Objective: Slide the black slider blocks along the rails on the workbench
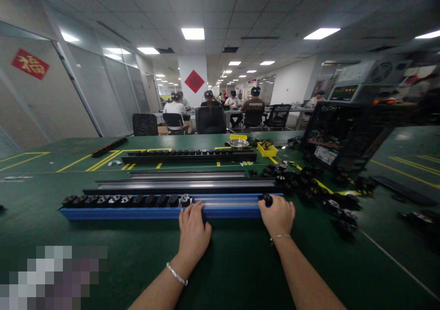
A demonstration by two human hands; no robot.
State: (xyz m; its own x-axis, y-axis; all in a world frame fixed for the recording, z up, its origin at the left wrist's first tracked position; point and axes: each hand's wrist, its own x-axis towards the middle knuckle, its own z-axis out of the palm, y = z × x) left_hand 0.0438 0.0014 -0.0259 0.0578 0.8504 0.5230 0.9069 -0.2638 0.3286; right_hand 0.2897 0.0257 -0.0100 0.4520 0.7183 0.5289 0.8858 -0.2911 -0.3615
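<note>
A long blue rail (137,214) with a shiny inner channel lies across the green table in front of me. A row of small black parts (139,200), several with silvery tops, fills its left portion. My left hand (193,229) rests over the rail's near edge, fingers stretched out and thumb apart, fingertips by the last part of the row (185,200). Near the rail's right end, my right hand (279,216) pinches a small black round part (267,200) between thumb and fingers, just over the channel. Its exact contact with the rail is hidden.
Behind lie black rails (185,184), one farther rail (189,157) bearing black parts. Loose black parts (309,179) spread at right, near an opened computer case (333,138). A yellow bin (267,150) and metal dish (238,143) stand beyond. People (252,103) sit farther off.
</note>
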